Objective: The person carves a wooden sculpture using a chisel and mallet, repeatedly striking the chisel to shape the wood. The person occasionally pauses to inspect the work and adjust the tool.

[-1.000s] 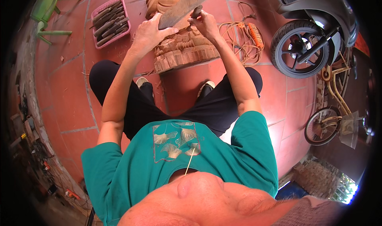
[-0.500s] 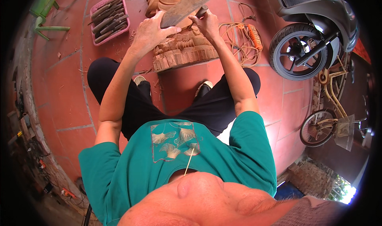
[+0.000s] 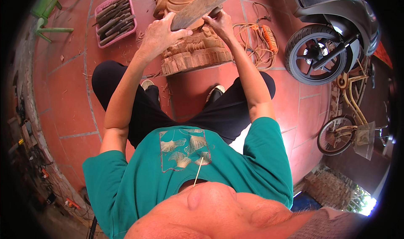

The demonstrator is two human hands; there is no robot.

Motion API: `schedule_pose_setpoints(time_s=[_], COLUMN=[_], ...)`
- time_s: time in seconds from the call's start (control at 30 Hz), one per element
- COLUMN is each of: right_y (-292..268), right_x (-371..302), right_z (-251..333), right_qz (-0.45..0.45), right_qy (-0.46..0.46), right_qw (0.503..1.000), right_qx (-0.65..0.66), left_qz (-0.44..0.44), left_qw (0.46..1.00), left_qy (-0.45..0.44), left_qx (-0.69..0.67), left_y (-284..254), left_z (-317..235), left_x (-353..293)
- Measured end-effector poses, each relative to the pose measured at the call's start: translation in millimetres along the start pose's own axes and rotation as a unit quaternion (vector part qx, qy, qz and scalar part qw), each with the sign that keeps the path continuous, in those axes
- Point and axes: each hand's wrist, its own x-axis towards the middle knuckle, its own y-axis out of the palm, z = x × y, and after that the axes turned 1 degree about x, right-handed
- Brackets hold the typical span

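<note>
My left hand (image 3: 157,36) is closed on the near end of a flat grey-brown wooden bat (image 3: 201,8), which slants up and to the right. My right hand (image 3: 220,25) is closed around a short dark tool handle (image 3: 215,11), mostly covered by the bat; its working end is hidden. Both hands are over a carved wooden statue (image 3: 194,54), with draped folds at its far part and a rough, ridged base between my feet. The bat hides part of the carving.
A pink basket (image 3: 136,25) of dark-handled tools stands at the far left, near a green plastic chair (image 3: 44,11). To the right lie an orange power strip (image 3: 269,39) and coiled cord. A motorbike (image 3: 353,24) and a bicycle (image 3: 349,100) stand farther right. Wood shavings litter the tiles.
The bat has tipped and shifted slightly right, showing more of its broad face and covering more of the tool handle. My right hand has moved a little to the right.
</note>
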Motion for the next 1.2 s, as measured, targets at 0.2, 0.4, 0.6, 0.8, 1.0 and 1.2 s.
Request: schedule_pose_setpoints(time_s=[0.2, 0.4, 0.6, 0.8, 1.0, 1.2], right_y=[5, -2, 4, 10, 14, 16], right_x=[-3, -2, -6, -3, -3, -5], right_z=[2, 4, 7, 4, 8, 12], right_qz=[-0.002, -0.034, -0.015, -0.028, -0.005, -0.021], right_qy=[-0.014, -0.026, -0.029, -0.055, -0.031, -0.052], right_qw=[1.0, 0.999, 0.999, 0.995, 0.999, 0.996], right_qx=[0.008, -0.022, -0.043, -0.077, -0.035, -0.072], left_qz=[0.017, 0.005, -0.005, 0.022, 0.026, 0.028], left_qw=[1.0, 1.0, 1.0, 0.999, 0.998, 0.996], left_qy=[-0.017, -0.017, -0.012, -0.007, 0.05, 0.069], left_qx=[-0.01, -0.005, 0.001, -0.031, -0.01, 0.057], left_y=[-2, 0, 2, -4, -14, -1], left_z=[-2, 1, 1, -3, -6, 7], left_x=[2, 4, 2, 10, 36, 49])
